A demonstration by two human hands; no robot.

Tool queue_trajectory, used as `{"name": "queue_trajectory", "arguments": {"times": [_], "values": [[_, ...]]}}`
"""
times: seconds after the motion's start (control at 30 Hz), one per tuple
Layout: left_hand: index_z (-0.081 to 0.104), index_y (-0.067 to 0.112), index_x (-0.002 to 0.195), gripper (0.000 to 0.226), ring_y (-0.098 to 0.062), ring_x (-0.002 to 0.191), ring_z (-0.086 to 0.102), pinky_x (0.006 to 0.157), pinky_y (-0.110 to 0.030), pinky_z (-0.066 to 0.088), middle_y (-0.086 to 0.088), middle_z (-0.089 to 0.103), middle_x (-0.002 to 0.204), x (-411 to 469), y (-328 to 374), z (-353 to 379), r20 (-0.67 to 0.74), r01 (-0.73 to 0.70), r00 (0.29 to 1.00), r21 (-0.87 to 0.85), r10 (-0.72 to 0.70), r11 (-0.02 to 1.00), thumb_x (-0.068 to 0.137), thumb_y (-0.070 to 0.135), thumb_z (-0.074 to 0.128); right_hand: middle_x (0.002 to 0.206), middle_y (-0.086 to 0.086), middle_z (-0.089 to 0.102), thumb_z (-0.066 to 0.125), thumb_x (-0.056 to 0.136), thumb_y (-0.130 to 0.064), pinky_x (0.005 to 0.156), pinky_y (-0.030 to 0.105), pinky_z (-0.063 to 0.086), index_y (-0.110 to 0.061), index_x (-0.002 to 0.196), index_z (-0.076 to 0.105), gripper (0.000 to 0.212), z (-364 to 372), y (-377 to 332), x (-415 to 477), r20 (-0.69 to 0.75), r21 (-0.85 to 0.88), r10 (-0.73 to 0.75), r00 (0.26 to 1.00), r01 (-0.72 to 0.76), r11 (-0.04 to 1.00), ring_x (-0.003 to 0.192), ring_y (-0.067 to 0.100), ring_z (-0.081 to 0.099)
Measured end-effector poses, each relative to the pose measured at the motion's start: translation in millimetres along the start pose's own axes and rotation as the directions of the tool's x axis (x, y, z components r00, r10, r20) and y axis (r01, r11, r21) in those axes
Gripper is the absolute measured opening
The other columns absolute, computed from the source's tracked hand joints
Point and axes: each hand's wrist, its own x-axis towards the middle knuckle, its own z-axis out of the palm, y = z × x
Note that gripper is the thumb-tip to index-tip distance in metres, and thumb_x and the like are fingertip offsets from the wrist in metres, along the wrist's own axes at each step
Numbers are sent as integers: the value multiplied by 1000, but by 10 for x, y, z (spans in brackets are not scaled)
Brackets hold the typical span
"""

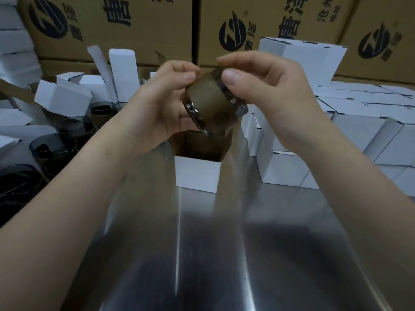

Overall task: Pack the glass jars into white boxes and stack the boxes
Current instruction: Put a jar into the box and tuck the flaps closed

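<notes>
A glass jar (212, 102) wrapped in a brown cardboard sleeve is held tilted, just above an open white box (197, 173) that stands on the metal table. My left hand (157, 108) grips the jar's lower left end, thumb on the sleeve. My right hand (269, 95) holds its upper right end, thumb on the rim and fingers over the top. The box's flaps are up and its brown inside shows. The jar's lower rim hangs at the box's opening.
Several dark glass jars (49, 147) stand at the left among open white boxes (60, 95). Stacked closed white boxes (350, 131) fill the right side. Large brown cartons (258, 23) form a wall behind. The steel table (213, 254) stretches toward me.
</notes>
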Motion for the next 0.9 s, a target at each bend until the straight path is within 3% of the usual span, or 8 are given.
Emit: {"name": "queue_trajectory", "arguments": {"times": [0.13,0.23,0.33,0.4,0.5,0.6,0.8,0.9], "values": [[58,15,95,16,-12,73,67,54,-26,52,1,62,88,28,-36,52,-155,-150,969,253,193,956,88,28,51,85,-9,73,68,83,-29,71,26,56,-18,99,71,20,76,-23,14,-55,-48,27,998,-29,998,87,9,70],[60,17,84,10,-3,64,59,51,-21,47,8,59,74,20,-91,52,-258,-270,862,496,437,826,91,18,52,81,-9,73,69,85,-27,67,25,56,-18,95,72,14,114,-13,-3,-71,-63,55,996,-59,996,84,8,69],[58,23,89,10,-15,81,61,70,-35,54,6,60,86,23,-165,-25,-326,-234,759,672,564,703,87,14,54,83,-8,73,70,85,-30,70,29,59,-20,94,73,14,127,2,-10,-100,-143,84,991,-98,985,84,8,69],[58,30,96,15,-10,97,60,81,-34,53,9,61,99,48,-220,-87,-391,-154,777,641,492,752,83,22,56,86,-7,73,72,84,-33,76,36,60,-21,96,73,17,150,19,-11,-116,-227,111,987,-136,964,86,9,69],[57,34,117,37,-13,116,59,97,-35,48,2,61,123,92,-315,-173,-456,59,879,387,136,920,80,40,58,84,-10,72,73,81,-43,76,34,59,-27,93,74,20,217,43,-14,-163,-381,119,979,-174,908,81,4,67],[59,21,129,47,-25,111,67,98,-44,49,-9,70,119,61,-467,-173,-360,243,915,126,-184,962,91,49,54,85,-11,70,70,81,-46,76,30,56,-25,95,74,26,286,58,-7,-178,-521,81,981,-164,837,83,5,64],[65,10,124,37,-33,111,66,101,-45,51,-20,64,125,37,-552,-42,-468,264,851,-13,-239,964,96,33,55,87,-2,61,59,85,-53,64,27,37,-18,86,69,36,346,162,16,-41,-805,62,997,-70,589,86,15,54],[69,10,111,27,-30,107,66,96,-42,51,-17,68,115,55,-549,10,-527,270,823,38,-210,962,97,27,54,85,2,60,59,86,-50,67,34,44,-14,86,66,37,372,197,18,1,-851,78,997,-40,524,85,21,55]]}}
